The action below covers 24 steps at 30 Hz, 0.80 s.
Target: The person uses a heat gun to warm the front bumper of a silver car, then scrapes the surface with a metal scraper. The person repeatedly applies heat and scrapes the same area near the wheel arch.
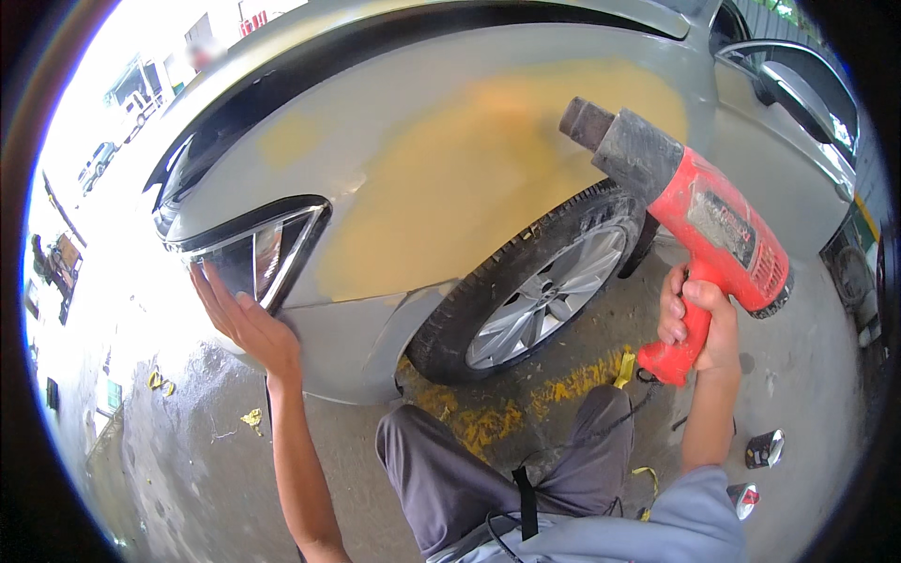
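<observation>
My right hand [696,314] is wrapped round the handle of a red heat gun [718,220]. Its dark, scuffed nozzle points up and left, in front of the car's fender [422,178]. That silver-grey fender carries a broad patch of yellow filler [450,169] over the wheel arch and a smaller one near its upper edge. With fingers stretched out, my left hand [246,324] lies against the headlight [263,249] and bumper corner at the car's front; it holds nothing.
Below the fender stands the front wheel [549,296]. A dark cord [601,432] runs from the heat gun past my knees. Two cans [765,448] lie on the floor at the right. Crumpled yellow tape [251,419] lies at the left, and worn yellow paint [488,427] marks the concrete.
</observation>
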{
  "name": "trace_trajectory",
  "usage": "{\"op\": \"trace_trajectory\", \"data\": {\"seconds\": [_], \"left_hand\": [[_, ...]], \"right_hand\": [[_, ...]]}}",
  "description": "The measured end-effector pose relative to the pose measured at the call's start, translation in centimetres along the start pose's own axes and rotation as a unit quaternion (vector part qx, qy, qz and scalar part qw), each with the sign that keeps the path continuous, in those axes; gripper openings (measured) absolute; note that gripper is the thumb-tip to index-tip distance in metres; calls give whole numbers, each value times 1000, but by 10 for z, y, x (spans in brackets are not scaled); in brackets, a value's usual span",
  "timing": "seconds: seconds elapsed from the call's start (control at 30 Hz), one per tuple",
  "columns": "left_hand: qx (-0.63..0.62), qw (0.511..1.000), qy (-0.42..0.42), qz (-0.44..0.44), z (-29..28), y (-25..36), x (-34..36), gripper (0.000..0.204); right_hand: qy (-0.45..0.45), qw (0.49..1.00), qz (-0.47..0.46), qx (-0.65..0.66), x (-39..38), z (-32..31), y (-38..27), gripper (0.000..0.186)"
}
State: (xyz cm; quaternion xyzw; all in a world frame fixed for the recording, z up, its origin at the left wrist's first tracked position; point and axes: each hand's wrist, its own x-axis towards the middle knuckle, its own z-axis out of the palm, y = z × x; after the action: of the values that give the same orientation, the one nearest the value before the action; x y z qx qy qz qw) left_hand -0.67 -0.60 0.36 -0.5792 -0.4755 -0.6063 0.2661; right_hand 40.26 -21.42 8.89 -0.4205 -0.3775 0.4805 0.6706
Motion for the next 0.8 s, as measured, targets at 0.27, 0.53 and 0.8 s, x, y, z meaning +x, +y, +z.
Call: {"op": "trace_trajectory", "data": {"seconds": [0.27,0.53,0.8], "left_hand": [[5,1000,-3,0,3,1,0,51],[0,1000,7,4,3,3,2,53],[5,1000,3,3,4,7,2,54]], "right_hand": [[28,1000,-9,12,14,-23,-3,22],[59,998,-15,27,19,-40,-11,22],[85,995,-29,40,22,-59,-17,21]]}}
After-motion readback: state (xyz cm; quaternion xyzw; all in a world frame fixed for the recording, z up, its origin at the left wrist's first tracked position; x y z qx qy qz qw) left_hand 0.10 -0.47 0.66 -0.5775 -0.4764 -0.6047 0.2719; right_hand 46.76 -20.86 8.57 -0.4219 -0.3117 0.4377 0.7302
